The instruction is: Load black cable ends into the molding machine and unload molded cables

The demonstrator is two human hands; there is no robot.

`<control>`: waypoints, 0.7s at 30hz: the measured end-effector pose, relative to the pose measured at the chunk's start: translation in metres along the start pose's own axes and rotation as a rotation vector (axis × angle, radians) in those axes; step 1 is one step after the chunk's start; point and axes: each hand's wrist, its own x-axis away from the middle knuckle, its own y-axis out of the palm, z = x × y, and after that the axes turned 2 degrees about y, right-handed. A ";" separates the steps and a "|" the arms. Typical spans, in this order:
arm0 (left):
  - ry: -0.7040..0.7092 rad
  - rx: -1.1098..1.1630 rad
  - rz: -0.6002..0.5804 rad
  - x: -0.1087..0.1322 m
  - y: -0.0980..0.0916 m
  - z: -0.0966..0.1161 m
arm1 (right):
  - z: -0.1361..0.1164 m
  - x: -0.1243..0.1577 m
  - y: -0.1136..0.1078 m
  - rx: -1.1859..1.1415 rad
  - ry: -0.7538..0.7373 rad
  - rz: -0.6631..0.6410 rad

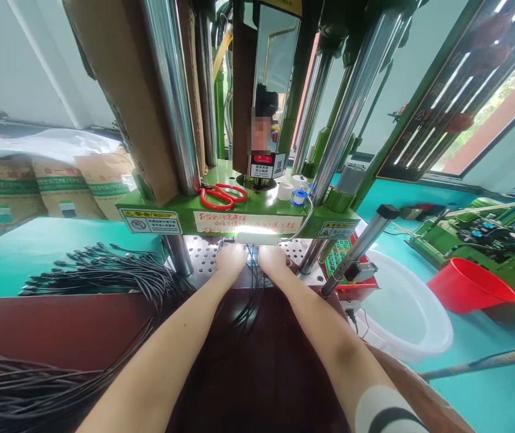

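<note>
My left hand (pixel 231 260) and my right hand (pixel 272 260) are side by side under the front of a green press (pixel 257 207), over its perforated metal bed (pixel 205 255). Both look rounded and closed, washed out by the bright lamp (pixel 257 239) just above them. What they grip is hidden from me. Several thin black cables (pixel 253 279) come out between my hands and droop over the edge of the dark red-brown tabletop (pixel 266 367).
Bundles of black cables (pixel 117 273) lie on the left. Red-handled scissors (pixel 223 196) and tape rolls (pixel 300 197) sit on the press ledge. Chrome columns (pixel 347 102) flank the work area. To the right are a control box (pixel 345 258), a white tub (pixel 401 307) and a red bucket (pixel 469 285).
</note>
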 end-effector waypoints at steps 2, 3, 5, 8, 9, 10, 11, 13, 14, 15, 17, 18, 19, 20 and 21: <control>0.015 -0.001 0.009 -0.001 0.003 -0.003 | 0.000 -0.002 0.005 0.000 0.005 0.002; 0.024 -0.001 0.016 -0.001 0.005 -0.005 | 0.001 -0.003 0.007 -0.002 0.007 0.004; 0.038 -0.002 0.031 -0.001 0.008 -0.006 | 0.002 -0.005 0.010 -0.009 0.010 0.006; 0.051 -0.001 0.057 -0.001 0.009 -0.005 | 0.003 -0.008 0.011 -0.031 0.011 0.006; 0.055 0.000 0.070 -0.002 0.008 -0.004 | 0.002 -0.009 0.010 -0.041 0.012 0.008; 0.059 0.000 0.086 -0.002 0.008 -0.002 | 0.002 -0.010 0.010 -0.054 0.015 0.012; 0.064 0.001 0.104 -0.001 0.007 0.000 | 0.000 -0.011 0.009 -0.068 0.018 0.017; 0.083 0.007 0.143 0.001 0.007 0.006 | -0.003 -0.013 0.008 -0.099 0.032 0.029; 0.094 0.012 0.159 0.002 0.007 0.008 | -0.004 -0.014 0.008 -0.115 0.042 0.035; 0.104 0.018 0.174 0.004 0.008 0.011 | -0.006 -0.015 0.009 -0.129 0.052 0.043; 0.109 0.031 0.199 0.007 0.011 0.015 | -0.008 -0.017 0.012 -0.154 0.067 0.059; 0.104 0.039 0.209 0.008 0.013 0.016 | -0.008 -0.018 0.014 -0.166 0.071 0.067; 0.100 0.048 0.219 0.008 0.014 0.017 | -0.008 -0.019 0.016 -0.178 0.074 0.073; 0.101 0.061 0.227 0.008 0.015 0.017 | -0.008 -0.020 0.018 -0.190 0.077 0.076; 0.107 0.077 0.234 0.007 0.016 0.017 | -0.007 -0.022 0.020 -0.202 0.080 0.078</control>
